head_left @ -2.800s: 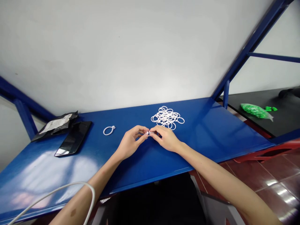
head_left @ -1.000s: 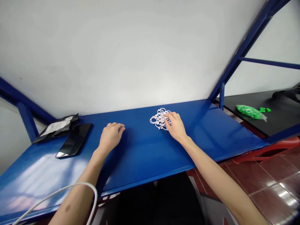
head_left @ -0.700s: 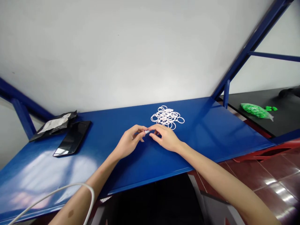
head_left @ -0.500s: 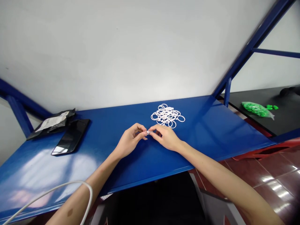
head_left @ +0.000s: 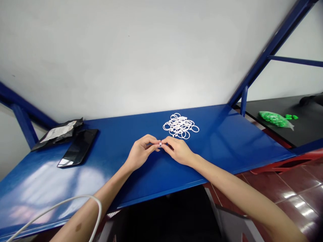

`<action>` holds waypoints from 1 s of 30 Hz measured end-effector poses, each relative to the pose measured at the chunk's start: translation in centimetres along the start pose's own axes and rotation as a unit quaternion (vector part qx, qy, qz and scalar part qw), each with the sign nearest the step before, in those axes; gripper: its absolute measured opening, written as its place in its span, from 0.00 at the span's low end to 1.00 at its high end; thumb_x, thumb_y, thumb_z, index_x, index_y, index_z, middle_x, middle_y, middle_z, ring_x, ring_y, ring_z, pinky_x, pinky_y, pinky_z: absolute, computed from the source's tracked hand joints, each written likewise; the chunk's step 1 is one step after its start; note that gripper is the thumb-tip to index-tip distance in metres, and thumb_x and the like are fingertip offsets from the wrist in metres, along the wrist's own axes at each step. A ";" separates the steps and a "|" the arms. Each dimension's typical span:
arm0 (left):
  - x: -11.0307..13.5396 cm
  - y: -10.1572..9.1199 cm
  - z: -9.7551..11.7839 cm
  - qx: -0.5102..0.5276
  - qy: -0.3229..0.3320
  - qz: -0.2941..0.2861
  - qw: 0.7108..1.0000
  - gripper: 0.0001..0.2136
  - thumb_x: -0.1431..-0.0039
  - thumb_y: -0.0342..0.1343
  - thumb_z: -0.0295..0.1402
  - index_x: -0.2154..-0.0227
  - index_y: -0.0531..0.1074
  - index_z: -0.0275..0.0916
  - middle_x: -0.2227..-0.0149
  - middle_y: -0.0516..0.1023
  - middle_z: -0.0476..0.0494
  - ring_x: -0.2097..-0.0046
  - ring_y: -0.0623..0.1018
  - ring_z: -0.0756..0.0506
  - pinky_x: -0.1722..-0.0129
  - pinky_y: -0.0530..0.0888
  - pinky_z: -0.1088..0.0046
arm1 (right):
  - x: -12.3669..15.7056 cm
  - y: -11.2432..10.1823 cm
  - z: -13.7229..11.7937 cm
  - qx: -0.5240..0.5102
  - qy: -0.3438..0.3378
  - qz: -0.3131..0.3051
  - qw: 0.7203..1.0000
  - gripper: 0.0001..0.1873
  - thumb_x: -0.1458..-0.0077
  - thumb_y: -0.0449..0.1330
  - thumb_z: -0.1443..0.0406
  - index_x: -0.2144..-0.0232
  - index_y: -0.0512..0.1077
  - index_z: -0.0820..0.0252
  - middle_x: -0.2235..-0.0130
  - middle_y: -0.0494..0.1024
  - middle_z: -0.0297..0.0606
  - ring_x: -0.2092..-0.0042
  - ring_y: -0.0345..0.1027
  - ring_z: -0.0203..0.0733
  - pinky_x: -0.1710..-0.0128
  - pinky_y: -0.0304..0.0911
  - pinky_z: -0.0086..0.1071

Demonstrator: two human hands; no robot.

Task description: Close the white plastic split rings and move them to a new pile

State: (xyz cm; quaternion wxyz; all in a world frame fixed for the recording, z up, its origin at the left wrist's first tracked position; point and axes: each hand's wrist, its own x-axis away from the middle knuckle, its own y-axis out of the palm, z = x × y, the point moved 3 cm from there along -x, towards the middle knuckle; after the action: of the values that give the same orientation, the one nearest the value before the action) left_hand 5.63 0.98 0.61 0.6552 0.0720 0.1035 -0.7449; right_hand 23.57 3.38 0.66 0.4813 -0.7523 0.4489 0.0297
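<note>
My left hand (head_left: 141, 151) and my right hand (head_left: 178, 150) meet fingertip to fingertip over the blue table (head_left: 121, 134). Both are closed in a pinch on a small white piece (head_left: 160, 144) between them. Its kind is too small to make out, and the fingers cover most of it. Just behind my right hand lies a loose pile of white rings (head_left: 179, 125), some with small knobs on them.
At the left lie a black smartphone (head_left: 78, 148) and a black plastic package (head_left: 59, 132) with a white label. A white cable (head_left: 50, 209) loops over my left forearm. On a black table (head_left: 275, 131) at the right sits a bag of green pieces (head_left: 275, 119).
The view has shifted slightly. My hands stay together, with the fingertips a little closer around the small white piece. The ring pile looks the same.
</note>
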 end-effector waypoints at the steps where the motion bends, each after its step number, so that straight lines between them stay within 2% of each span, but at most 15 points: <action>1: 0.1 0.0 0.0 0.003 0.006 -0.002 1.000 0.08 0.44 0.67 0.38 0.67 0.80 0.39 0.63 0.76 0.48 0.65 0.81 0.49 0.62 0.83 0.68 | 0.1 0.0 0.0 -0.001 -0.007 0.001 1.000 0.09 0.30 0.54 0.62 0.58 0.74 0.57 0.60 0.81 0.37 0.63 0.75 0.38 0.64 0.65 0.30; 5: 0.4 0.1 -0.1 0.006 0.016 -0.005 1.000 0.07 0.43 0.66 0.38 0.67 0.81 0.40 0.63 0.76 0.48 0.65 0.81 0.49 0.62 0.83 0.69 | 0.4 -0.1 -0.2 -0.007 -0.025 0.005 1.000 0.10 0.29 0.53 0.62 0.59 0.74 0.57 0.61 0.80 0.37 0.63 0.74 0.37 0.64 0.66 0.30; 11: 0.4 0.2 -0.6 -0.021 0.010 -0.008 1.000 0.10 0.42 0.65 0.42 0.67 0.79 0.40 0.63 0.75 0.47 0.64 0.81 0.48 0.59 0.82 0.66 | 0.4 -0.1 0.0 0.001 -0.014 -0.016 1.000 0.11 0.29 0.52 0.61 0.60 0.74 0.56 0.61 0.79 0.37 0.63 0.73 0.38 0.63 0.66 0.31; 16: -0.2 0.0 0.0 -0.127 0.045 -0.007 0.991 0.09 0.38 0.60 0.41 0.62 0.78 0.41 0.58 0.77 0.43 0.56 0.80 0.45 0.55 0.81 0.65 | -0.2 0.1 0.4 0.034 0.009 -0.002 0.999 0.11 0.29 0.53 0.61 0.57 0.74 0.56 0.59 0.81 0.38 0.62 0.75 0.39 0.62 0.67 0.32; 19: -0.5 -0.6 0.4 -0.264 0.083 0.007 0.961 0.11 0.35 0.56 0.38 0.54 0.78 0.43 0.52 0.78 0.42 0.52 0.79 0.43 0.50 0.79 0.62 | -0.7 -0.7 1.3 0.057 0.020 0.035 0.998 0.11 0.30 0.54 0.60 0.57 0.75 0.56 0.59 0.80 0.39 0.61 0.75 0.41 0.61 0.68 0.33; 22: -1.0 -2.0 -0.3 -0.405 0.100 0.019 0.908 0.14 0.33 0.52 0.37 0.49 0.76 0.43 0.48 0.77 0.40 0.45 0.76 0.39 0.41 0.74 0.56 | -1.0 -2.3 3.1 0.089 0.040 0.107 0.989 0.10 0.31 0.55 0.60 0.57 0.75 0.56 0.57 0.78 0.41 0.57 0.74 0.43 0.60 0.69 0.35; 25: -1.5 -3.8 -1.9 -0.493 0.061 0.018 0.868 0.16 0.34 0.52 0.38 0.47 0.75 0.39 0.42 0.74 0.35 0.39 0.71 0.35 0.37 0.69 0.51 | -1.0 -3.8 5.2 0.132 0.076 0.166 0.974 0.09 0.33 0.56 0.63 0.56 0.76 0.57 0.55 0.75 0.44 0.53 0.71 0.48 0.57 0.71 0.39; 28: -1.9 -5.2 -3.3 -0.538 0.013 0.011 0.843 0.20 0.34 0.53 0.41 0.46 0.74 0.35 0.40 0.71 0.30 0.37 0.69 0.31 0.35 0.65 0.46 | -0.9 -4.4 6.2 0.172 0.108 0.171 0.964 0.11 0.35 0.58 0.64 0.52 0.76 0.57 0.50 0.73 0.48 0.47 0.68 0.54 0.49 0.69 0.49; 30: -1.9 -5.5 -3.7 -0.548 0.000 0.002 0.837 0.22 0.33 0.52 0.44 0.45 0.73 0.34 0.39 0.70 0.29 0.36 0.69 0.31 0.34 0.62 0.45 | -0.9 -4.4 5.9 0.176 0.114 0.172 0.963 0.12 0.36 0.59 0.63 0.51 0.76 0.57 0.48 0.73 0.49 0.45 0.67 0.56 0.46 0.68 0.51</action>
State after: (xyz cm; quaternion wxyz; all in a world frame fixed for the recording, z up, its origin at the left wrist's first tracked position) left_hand 0.30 4.40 -2.15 0.5893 -0.2984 0.4945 -0.5649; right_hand 28.39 8.97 0.98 0.5395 -0.5657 0.6214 -0.0537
